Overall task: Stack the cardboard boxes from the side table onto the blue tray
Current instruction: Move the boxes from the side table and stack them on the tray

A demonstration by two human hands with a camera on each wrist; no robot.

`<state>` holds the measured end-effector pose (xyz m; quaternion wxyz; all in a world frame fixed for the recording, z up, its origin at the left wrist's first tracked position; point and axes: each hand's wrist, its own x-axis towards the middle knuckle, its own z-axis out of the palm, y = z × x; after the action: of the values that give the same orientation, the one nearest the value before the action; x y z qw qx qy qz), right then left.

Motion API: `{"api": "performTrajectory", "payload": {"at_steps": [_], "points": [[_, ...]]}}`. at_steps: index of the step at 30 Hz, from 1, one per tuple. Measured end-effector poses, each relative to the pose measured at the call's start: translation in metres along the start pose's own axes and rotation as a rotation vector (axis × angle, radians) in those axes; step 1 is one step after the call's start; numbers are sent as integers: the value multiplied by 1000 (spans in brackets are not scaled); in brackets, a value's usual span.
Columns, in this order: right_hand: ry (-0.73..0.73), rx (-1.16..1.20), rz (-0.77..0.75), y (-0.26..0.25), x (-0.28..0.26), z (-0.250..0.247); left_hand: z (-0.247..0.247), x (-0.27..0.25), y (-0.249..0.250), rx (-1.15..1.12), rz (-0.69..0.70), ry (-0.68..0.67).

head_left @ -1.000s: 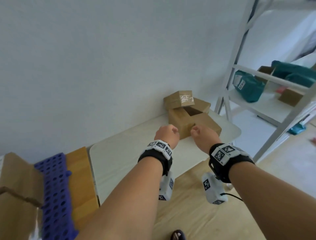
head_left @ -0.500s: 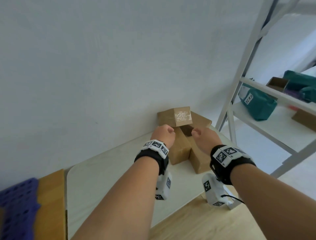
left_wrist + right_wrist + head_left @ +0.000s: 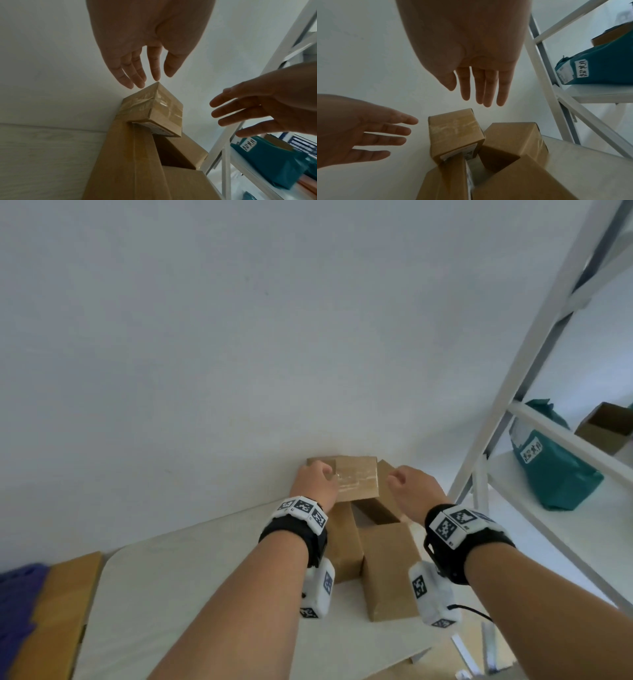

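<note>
Both hands reach for the taped top box [image 3: 356,478] against the wall: left hand [image 3: 313,482] and right hand [image 3: 412,489], fingers spread, flank it, gripping nothing.

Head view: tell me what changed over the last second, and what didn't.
Both hands reached forward across the side table to the pile. The left hand now sits at the left edge of the small taped box on top; the right hand is just to its right. The wrist views show fingers spread, nothing gripped yet. The camera also came closer, pushing the blue tray to the frame's edge. The boxes have not moved.
</note>
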<state>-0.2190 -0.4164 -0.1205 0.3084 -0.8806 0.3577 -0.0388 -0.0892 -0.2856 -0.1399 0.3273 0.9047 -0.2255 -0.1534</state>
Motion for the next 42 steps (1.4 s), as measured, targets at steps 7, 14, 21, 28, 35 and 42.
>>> {"api": "performTrajectory", "payload": {"at_steps": [7, 14, 21, 28, 35, 42], "points": [[-72, 28, -89, 21, 66, -24, 12, 38, 31, -83, -191, 136], [-171, 14, -127, 27, 109, -15, 24, 63, 33, -119, -454, 117], [-303, 2, -90, 11, 134, 3, 32, 89, 14, -164, -633, -15], [-456, -26, -114, -4, 147, 25, 36, 99, 4, -345, -656, -80], [-465, -33, -137, -17, 138, 30, 22, 88, 6, -519, -631, -128], [-456, -157, -141, -27, 134, 26, 13, 79, 11, -645, -660, -171]]}}
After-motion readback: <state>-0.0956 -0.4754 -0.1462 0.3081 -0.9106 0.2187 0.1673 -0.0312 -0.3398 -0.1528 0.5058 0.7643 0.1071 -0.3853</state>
